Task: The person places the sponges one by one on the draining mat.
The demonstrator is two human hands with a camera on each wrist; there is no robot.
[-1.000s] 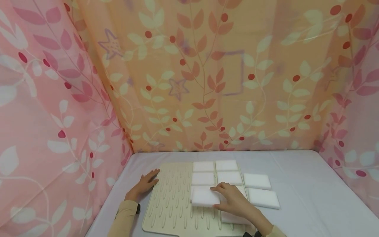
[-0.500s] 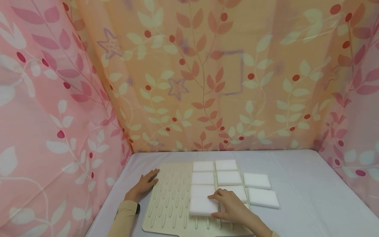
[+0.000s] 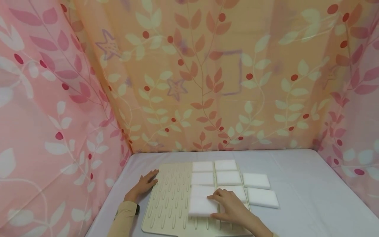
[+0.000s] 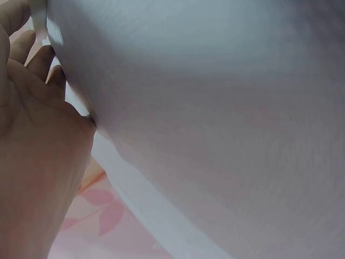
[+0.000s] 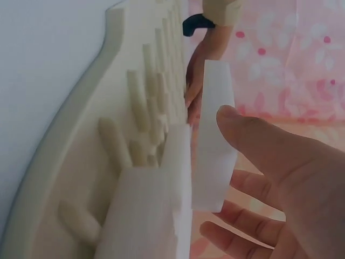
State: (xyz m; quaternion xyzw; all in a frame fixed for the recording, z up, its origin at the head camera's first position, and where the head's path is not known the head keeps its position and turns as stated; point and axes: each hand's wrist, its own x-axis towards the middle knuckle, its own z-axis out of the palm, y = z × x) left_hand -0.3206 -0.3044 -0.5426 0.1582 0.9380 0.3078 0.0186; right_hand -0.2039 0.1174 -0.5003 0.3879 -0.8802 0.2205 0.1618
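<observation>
In the head view my right hand (image 3: 231, 205) pinches the right edge of a white sponge block (image 3: 202, 206) between thumb and fingers. The right wrist view shows this sponge (image 5: 213, 140) with the thumb on one side and fingers on the other, a little above the beige board with raised ridges (image 3: 167, 197). More white sponges lie in two columns on the board's right half, such as a far-row sponge (image 3: 226, 165) and a second-row one (image 3: 202, 178). My right hand partly covers the nearest right-column sponge. My left hand (image 3: 144, 182) rests flat at the board's left edge, fingers extended.
Two more white sponges, a farther one (image 3: 256, 181) and a nearer one (image 3: 263, 197), lie on the white-covered table (image 3: 311, 197) right of the board. Patterned curtains (image 3: 189, 98) enclose the back and both sides. The board's left half shows bare ridges.
My right hand has brought the sponge toward the near side of the board, uncovering the third-row sponges. Over the last half second it has barely moved. The left hand stays put.
</observation>
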